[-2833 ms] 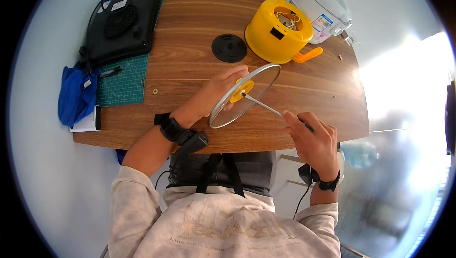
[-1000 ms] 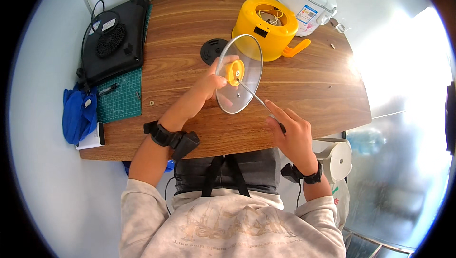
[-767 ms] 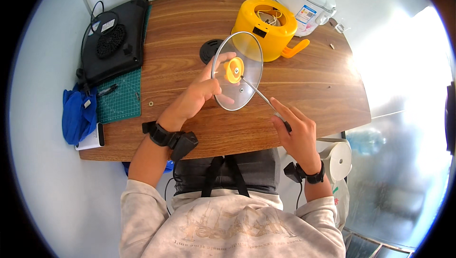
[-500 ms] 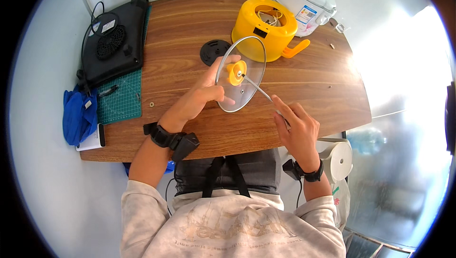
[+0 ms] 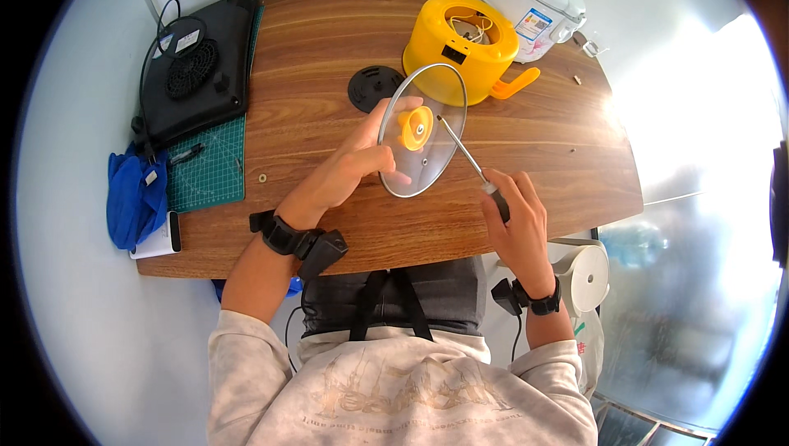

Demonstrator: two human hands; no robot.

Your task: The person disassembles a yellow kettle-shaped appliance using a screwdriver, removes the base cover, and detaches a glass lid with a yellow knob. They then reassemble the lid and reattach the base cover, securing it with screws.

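Note:
My left hand (image 5: 359, 160) grips a clear glass lid (image 5: 436, 163) with a metal rim, holding it tilted up above the table. Behind the glass, a yellow knob (image 5: 408, 131) sits at the lid's middle, with a small screw at its centre. My right hand (image 5: 519, 220) is closed round the dark handle of a screwdriver (image 5: 466, 153). The shaft points up and left toward the lid, and its tip appears apart from the screw, a little to the right of the knob.
Beyond the lid stand a yellow pot body (image 5: 460, 43) with a handle and a white rice cooker (image 5: 534, 2). A black slotted disc (image 5: 374, 89) lies nearby. At left are a black appliance (image 5: 197, 68), a green cutting mat (image 5: 209, 171) and a blue cloth (image 5: 136, 200) on the wooden table (image 5: 312, 35).
The screwdriver tip has come away from the screw in the knob, moving right and up. My right hand has shifted slightly; the lid stays nearly in place in my left hand.

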